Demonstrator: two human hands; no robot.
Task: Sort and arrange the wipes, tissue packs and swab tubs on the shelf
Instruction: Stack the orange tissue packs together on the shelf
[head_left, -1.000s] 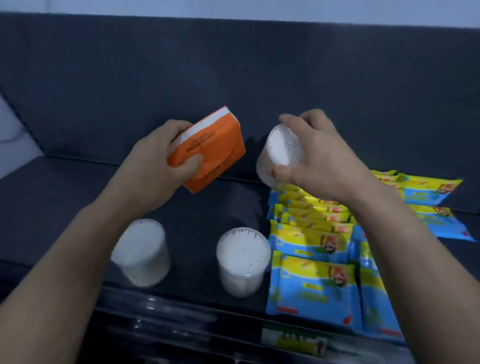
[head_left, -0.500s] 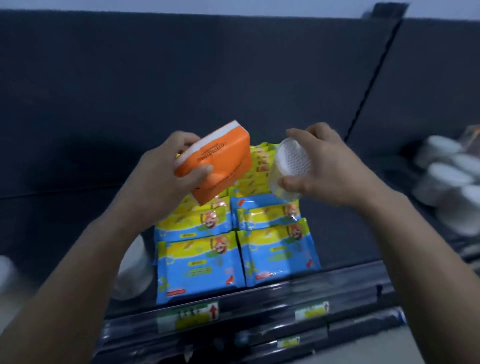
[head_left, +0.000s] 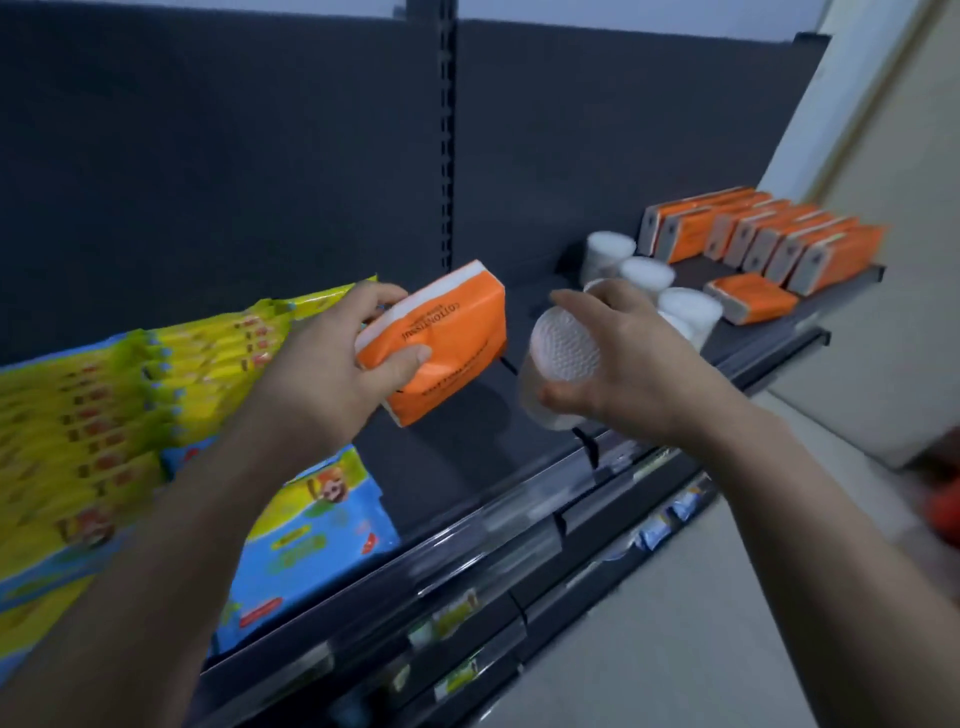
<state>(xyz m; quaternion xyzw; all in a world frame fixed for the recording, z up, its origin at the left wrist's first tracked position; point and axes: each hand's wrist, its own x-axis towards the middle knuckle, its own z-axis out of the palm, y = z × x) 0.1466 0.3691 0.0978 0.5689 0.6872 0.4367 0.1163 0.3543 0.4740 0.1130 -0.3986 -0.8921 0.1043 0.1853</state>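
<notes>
My left hand (head_left: 332, 374) grips an orange tissue pack (head_left: 452, 338) in the air above the dark shelf (head_left: 457, 457). My right hand (head_left: 628, 364) holds a clear tub of cotton swabs (head_left: 563, 353) tilted on its side, just right of the pack. Yellow and blue wipes packs (head_left: 104, 415) lie in rows at the left of the shelf. Several swab tubs (head_left: 644, 275) stand further right. Behind them is a row of upright orange tissue packs (head_left: 763, 239), with one pack (head_left: 753, 299) lying flat in front.
A dark back panel with a slotted upright (head_left: 447, 130) rises behind the shelf. Price-tag rails (head_left: 467, 597) run along the shelf fronts below. A pale wall (head_left: 883, 156) and the floor (head_left: 701, 623) lie to the right.
The view has swung to the right, bringing the swab tubs and tissue row into sight. Both hands have moved right along the shelf, still holding the tissue pack and the tub.
</notes>
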